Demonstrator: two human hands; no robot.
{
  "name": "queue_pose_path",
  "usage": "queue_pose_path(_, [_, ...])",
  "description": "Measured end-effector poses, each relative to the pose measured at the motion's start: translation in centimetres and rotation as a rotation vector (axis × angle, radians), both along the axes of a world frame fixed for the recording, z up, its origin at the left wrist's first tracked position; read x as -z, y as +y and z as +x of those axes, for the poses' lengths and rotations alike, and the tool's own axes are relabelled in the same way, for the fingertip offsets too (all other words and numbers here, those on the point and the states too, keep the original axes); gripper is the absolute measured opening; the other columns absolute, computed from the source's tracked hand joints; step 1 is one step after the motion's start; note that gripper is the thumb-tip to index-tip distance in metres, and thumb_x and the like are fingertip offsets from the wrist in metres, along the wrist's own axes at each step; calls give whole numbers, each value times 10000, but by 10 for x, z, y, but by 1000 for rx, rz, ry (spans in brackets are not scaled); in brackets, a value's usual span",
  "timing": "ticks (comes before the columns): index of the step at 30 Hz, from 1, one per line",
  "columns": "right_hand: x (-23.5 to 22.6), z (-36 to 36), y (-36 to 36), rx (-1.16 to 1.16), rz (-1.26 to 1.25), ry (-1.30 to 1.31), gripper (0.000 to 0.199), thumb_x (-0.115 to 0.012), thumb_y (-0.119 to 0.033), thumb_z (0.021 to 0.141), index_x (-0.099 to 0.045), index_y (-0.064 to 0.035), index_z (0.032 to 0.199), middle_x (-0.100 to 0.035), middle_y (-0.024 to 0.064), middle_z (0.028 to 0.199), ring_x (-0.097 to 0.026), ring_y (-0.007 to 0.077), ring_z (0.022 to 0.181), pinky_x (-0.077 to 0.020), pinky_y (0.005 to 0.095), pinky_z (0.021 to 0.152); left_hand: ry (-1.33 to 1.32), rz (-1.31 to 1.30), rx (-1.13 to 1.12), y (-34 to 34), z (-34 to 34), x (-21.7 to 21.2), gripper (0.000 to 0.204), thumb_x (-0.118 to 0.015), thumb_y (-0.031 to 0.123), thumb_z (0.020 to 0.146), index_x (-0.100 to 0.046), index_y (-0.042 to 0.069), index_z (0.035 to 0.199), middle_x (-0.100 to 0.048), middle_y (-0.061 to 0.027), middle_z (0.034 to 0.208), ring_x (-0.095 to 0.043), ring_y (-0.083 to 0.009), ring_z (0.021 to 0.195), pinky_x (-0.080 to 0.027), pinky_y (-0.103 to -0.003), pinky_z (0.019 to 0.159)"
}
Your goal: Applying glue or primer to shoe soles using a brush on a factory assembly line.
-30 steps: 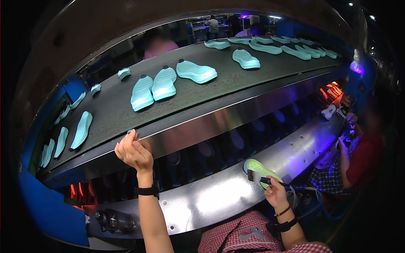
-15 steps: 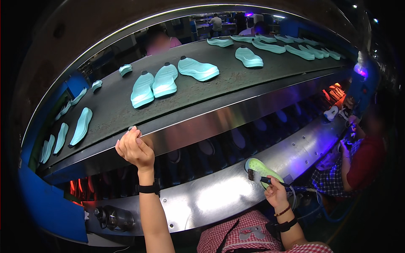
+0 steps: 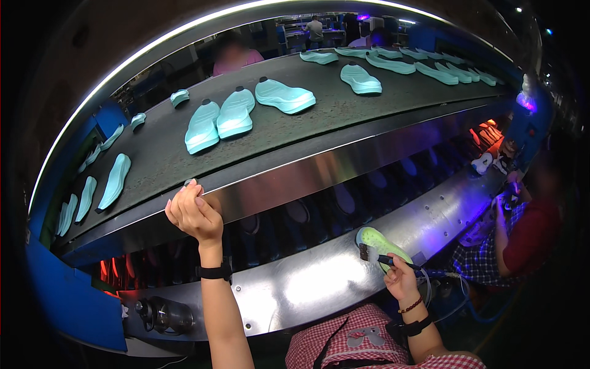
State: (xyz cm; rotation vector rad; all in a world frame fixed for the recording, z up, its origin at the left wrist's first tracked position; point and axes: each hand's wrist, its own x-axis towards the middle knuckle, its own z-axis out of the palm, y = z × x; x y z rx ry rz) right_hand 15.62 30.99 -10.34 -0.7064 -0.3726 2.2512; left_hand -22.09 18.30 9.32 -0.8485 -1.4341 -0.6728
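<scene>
My left hand [image 3: 195,212] is raised at the near edge of the dark conveyor belt [image 3: 295,132], its fingers curled together. A small greyish thing shows at its fingertips; its kind is too small to make out. Lower on the right, my right hand [image 3: 401,277] grips the black handle of a brush [image 3: 370,253], with a thin hose running down beside the hand. The brush's bristles are over a yellow-green shoe sole [image 3: 382,240] lying on the metal ledge. Pale turquoise shoe soles, among them a pair [image 3: 236,112] side by side and a single one [image 3: 285,96], lie on the belt.
Below the belt, dark shoe uppers stand in a row, with red-glowing heaters [image 3: 117,273] at the left end. A dark bottle [image 3: 165,315] lies on the curved metal ledge [image 3: 289,286]. At the right, a co-worker in a red top [image 3: 534,230] handles a shoe part.
The turquoise soles have shifted slightly left along the belt. Both my hands stay nearly where they were, the right one still holding the brush at the sole.
</scene>
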Motion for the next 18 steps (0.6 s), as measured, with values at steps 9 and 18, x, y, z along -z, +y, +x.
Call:
queue_pose_path(9, [0, 2, 3, -3, -1, 6, 168, -546, -149, 847, -600, -60, 980, -618, 26, 744, -449, 78, 439, -336, 209, 437, 4, 5, 12, 5, 2, 0, 181, -402, 143, 867, -576, 93, 867, -636, -8, 921, -563, -186, 884, -299, -338, 910])
queue_pose_path(18, [0, 4, 6, 23, -14, -18, 161, -548, -152, 850, -605, -60, 969, -623, 26, 733, -456, 80, 434, -338, 206, 428, -11, 3, 7, 8, 4, 1, 177, -404, 140, 862, -576, 95, 864, -635, -3, 923, -561, -186, 883, -292, -337, 918])
